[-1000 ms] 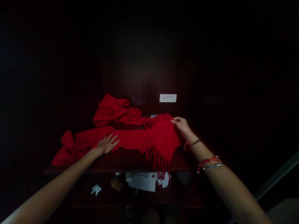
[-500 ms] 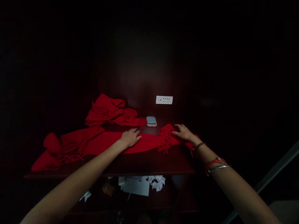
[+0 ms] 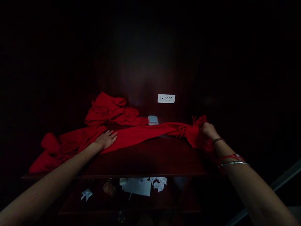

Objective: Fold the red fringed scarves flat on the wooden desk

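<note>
Long red fringed fabric scarf (image 3: 136,135): likely light, limp (nothing fragile); hold near the fringe. Right hand (image 3: 208,129) grips that end; left hand (image 3: 106,140) flat, fingers spread.

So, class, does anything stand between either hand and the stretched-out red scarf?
Nothing visible does: the left hand lies directly on the red scarf, and the right hand grips it farther right.
</note>
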Demonstrator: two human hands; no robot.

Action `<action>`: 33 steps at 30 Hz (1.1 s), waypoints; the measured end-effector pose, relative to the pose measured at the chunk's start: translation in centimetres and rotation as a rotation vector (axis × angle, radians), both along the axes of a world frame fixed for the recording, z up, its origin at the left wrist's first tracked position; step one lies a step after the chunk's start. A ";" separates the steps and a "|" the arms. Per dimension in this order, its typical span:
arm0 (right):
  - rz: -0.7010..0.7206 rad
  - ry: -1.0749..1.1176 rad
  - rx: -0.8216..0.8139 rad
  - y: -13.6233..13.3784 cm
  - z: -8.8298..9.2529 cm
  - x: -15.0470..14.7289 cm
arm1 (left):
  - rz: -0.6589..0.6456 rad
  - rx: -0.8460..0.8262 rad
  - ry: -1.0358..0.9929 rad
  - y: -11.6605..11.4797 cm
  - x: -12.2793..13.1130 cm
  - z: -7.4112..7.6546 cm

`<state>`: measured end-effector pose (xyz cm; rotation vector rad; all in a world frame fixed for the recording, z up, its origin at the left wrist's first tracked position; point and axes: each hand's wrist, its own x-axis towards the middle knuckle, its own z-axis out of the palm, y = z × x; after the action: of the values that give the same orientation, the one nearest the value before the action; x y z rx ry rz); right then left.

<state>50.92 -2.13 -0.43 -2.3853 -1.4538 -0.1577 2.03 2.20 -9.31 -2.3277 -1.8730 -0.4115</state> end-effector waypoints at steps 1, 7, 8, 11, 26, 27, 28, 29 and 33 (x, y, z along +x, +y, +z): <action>-0.006 -0.031 -0.017 -0.3 0.0 -0.4 | -0.001 -0.042 0.055 -0.1 0.5 0.4; 0.290 -0.191 0.009 0.7 -0.4 -8.0 | -0.117 -0.167 0.109 0.3 7.0 0.7; 0.393 -0.183 -0.057 1.2 -0.8 -9.5 | -0.132 -0.208 0.095 0.3 7.8 0.5; 0.558 -0.200 -0.243 2.4 -2.7 -12.7 | -0.143 -0.281 0.058 0.1 9.2 -0.3; 0.117 -0.148 0.200 4.7 7.4 -3.1 | -0.109 -0.363 -0.031 1.2 12.3 0.7; 0.094 -0.140 0.194 4.5 7.8 -2.1 | -0.135 -0.366 -0.037 1.4 12.8 1.1; 0.080 -0.132 0.169 4.4 7.9 -1.3 | -0.170 -0.342 -0.040 1.5 13.3 1.4; 0.076 -0.129 0.123 4.4 7.8 -0.6 | -0.203 -0.297 -0.041 1.7 13.6 1.6; 0.160 -0.127 -0.102 5.7 5.4 -0.7 | -0.053 -0.267 -0.053 2.1 13.5 1.5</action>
<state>50.26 3.53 5.01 -2.3625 -1.7429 -0.2036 15.54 4.33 -7.79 -2.5625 -2.0050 -0.2431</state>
